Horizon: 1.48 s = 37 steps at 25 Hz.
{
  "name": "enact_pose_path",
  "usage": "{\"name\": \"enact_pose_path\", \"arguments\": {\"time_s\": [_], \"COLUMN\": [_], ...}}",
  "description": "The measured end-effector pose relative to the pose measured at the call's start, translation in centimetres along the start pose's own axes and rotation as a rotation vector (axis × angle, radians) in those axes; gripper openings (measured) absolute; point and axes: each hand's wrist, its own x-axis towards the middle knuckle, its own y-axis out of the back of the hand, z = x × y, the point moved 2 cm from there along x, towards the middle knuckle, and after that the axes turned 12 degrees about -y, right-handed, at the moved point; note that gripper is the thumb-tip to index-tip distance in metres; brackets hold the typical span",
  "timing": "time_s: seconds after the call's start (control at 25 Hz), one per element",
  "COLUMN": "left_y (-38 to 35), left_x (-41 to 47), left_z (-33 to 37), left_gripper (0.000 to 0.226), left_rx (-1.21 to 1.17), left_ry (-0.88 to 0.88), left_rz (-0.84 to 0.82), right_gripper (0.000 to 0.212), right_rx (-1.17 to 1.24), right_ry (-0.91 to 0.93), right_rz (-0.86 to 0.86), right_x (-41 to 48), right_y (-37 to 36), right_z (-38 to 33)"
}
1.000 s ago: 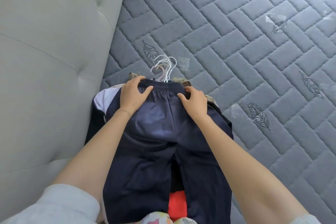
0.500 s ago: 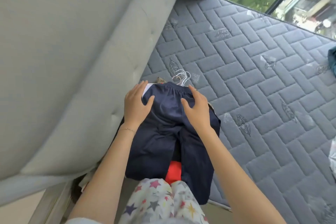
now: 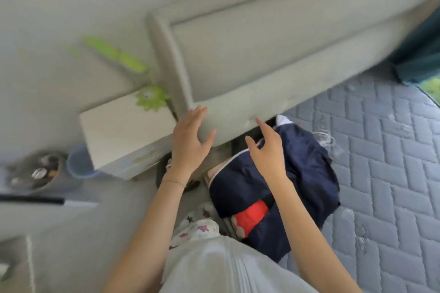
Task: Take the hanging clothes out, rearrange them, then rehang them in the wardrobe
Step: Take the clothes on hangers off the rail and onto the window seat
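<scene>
A pile of clothes lies at the corner of the bed, with navy trousers (image 3: 307, 169) on top and a red garment (image 3: 251, 215) showing underneath. White hangers (image 3: 325, 139) stick out at the pile's far end, blurred. My left hand (image 3: 190, 140) is lifted off the clothes, fingers spread, in front of the padded headboard. My right hand (image 3: 267, 147) hovers over the near edge of the trousers with fingers straight and holds nothing.
A grey padded headboard (image 3: 273, 54) rises behind the pile. The grey quilted mattress (image 3: 385, 173) stretches to the right. A pale nightstand (image 3: 126, 131) stands at the left, with a blue cup (image 3: 79, 162) and a bowl of small items (image 3: 38, 171) beside it.
Both hands have lifted off the trousers' waistband. The view has swung left, bringing the nightstand and headboard edge into sight. The clothes stay on the bed.
</scene>
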Motion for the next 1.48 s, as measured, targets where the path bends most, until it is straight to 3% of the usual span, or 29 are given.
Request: {"name": "enact_pose_path", "arguments": {"time_s": [0.16, 0.44, 0.96, 1.48], "left_y": [10.2, 24.5, 47.3, 56.3], "left_x": [-9.7, -24.2, -49.1, -59.8], "left_z": [-3.6, -8.1, -17.7, -23.2], "left_gripper": [0.057, 0.055, 0.059, 0.064], "left_rx": [0.096, 0.250, 0.442, 0.542], "left_ry": [0.252, 0.514, 0.871, 1.154], "left_rz": [0.239, 0.667, 0.877, 1.147], "right_gripper": [0.053, 0.056, 0.055, 0.058], "right_rx": [-0.019, -0.121, -0.103, -0.196], "right_ry": [0.179, 0.553, 0.877, 1.092], "right_rz": [-0.208, -0.556, -0.945, -1.282], "right_x": [-4.8, -16.3, -41.2, -52.4], "right_y": [-6.3, -19.3, -43.5, -61.9], "right_z": [-7.0, -18.3, -35.4, -46.7]}}
